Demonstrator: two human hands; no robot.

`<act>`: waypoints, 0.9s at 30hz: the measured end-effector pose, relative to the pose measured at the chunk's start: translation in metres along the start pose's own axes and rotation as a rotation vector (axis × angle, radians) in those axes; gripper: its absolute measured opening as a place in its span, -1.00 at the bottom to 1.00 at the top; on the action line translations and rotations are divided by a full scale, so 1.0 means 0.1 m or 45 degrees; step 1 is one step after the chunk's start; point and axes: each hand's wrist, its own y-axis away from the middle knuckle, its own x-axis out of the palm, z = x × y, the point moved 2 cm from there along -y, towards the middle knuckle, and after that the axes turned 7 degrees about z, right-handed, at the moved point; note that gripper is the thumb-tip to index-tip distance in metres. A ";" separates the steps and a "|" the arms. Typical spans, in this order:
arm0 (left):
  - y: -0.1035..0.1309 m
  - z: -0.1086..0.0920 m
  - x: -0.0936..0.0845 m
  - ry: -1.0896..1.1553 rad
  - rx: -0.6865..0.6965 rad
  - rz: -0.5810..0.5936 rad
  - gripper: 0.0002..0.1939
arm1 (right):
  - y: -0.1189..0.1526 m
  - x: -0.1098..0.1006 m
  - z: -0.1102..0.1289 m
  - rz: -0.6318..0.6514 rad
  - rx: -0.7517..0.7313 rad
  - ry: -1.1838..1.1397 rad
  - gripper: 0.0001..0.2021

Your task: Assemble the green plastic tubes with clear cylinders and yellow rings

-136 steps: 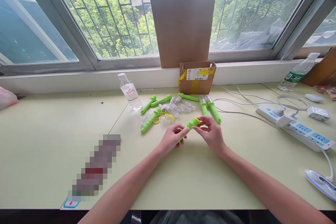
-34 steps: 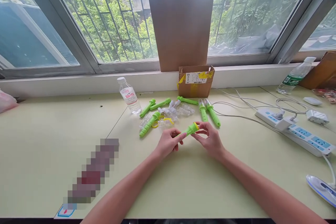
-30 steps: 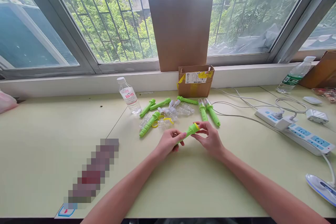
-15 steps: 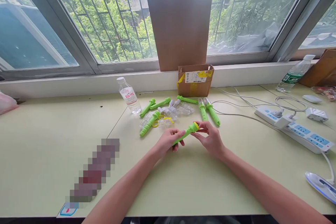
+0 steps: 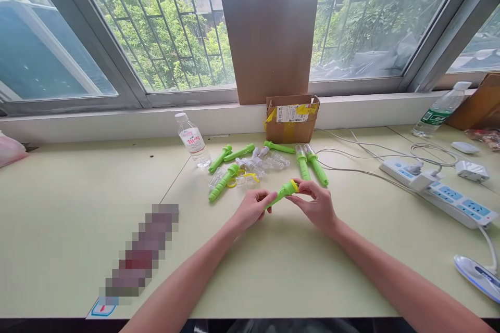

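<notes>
Now inside left hand; green tube

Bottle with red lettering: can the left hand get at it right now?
Probably not: the left hand holds a green tube, and another green tube lies between it and the bottle.

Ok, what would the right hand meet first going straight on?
Probably the yellow ring on the green stick in the left hand; the right hand seems to touch it, depth unclear.

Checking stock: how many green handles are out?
7 green handles: one in the left hand; two, clear-topped, right of the clear caps; four around them. Others may be hidden.
</notes>
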 end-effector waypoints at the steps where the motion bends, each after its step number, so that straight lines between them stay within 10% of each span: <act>1: 0.01 -0.01 0.01 -0.007 0.011 -0.011 -0.59 | 0.00 0.00 0.01 -0.007 -0.003 -0.012 -0.76; 27: 0.00 0.06 0.03 0.064 0.033 0.094 -0.57 | -0.04 -0.01 0.00 0.108 0.072 -0.032 -0.70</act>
